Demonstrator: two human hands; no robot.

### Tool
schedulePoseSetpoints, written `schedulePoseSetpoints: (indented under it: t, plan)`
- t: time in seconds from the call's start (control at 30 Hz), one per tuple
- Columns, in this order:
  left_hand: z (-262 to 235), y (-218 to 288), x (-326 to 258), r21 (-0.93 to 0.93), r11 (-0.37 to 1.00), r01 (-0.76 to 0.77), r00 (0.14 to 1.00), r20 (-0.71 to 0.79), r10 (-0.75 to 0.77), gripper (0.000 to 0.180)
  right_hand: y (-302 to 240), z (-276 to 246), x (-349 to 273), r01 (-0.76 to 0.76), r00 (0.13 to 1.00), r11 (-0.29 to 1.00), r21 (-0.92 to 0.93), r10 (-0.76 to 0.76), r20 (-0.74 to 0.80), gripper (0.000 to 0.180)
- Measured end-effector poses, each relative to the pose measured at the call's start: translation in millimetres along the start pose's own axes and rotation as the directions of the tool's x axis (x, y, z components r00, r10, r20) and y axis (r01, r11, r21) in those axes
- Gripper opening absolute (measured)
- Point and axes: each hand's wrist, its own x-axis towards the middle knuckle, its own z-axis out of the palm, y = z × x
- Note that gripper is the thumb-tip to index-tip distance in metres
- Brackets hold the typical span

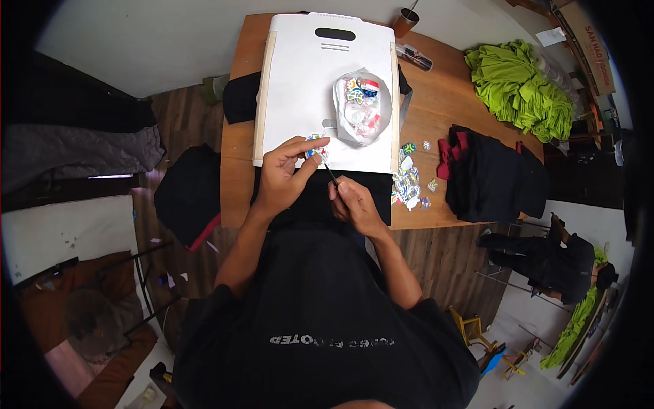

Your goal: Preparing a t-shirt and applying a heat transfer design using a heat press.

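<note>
My left hand (285,176) pinches a small colourful sticker (314,146) at the near edge of a white board (306,75). My right hand (354,203) grips a thin dark pointed tool (328,171) whose tip reaches up toward that sticker. Both hands hover over a black garment (320,198) spread under the board on the wooden table (436,102). On the board lies an open white bag (362,108) full of colourful stickers.
Several loose stickers (409,184) lie right of the board. A stack of black clothes (494,174) and a heap of green clothes (528,88) sit at the table's right. A metal cup (406,22) stands at the far edge. Dark cloth (191,194) hangs left of the table.
</note>
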Motion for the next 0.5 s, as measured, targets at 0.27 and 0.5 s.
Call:
schedulePoseSetpoints:
  t: [0.27,0.5]
  plan:
    - [1.2,1.8,0.0,-0.004,1.000,-0.012,1.000,-0.010,0.012,0.031,2.4,-0.7,-0.4,0.018,1.000,1.000,-0.008,-0.018,-0.004,0.035]
    - [1.0,2.7,0.6,-0.005,1.000,-0.020,1.000,-0.014,0.020,0.031,2.7,0.0,-0.8,-0.004,1.000,1.000,0.031,0.004,-0.004,0.035]
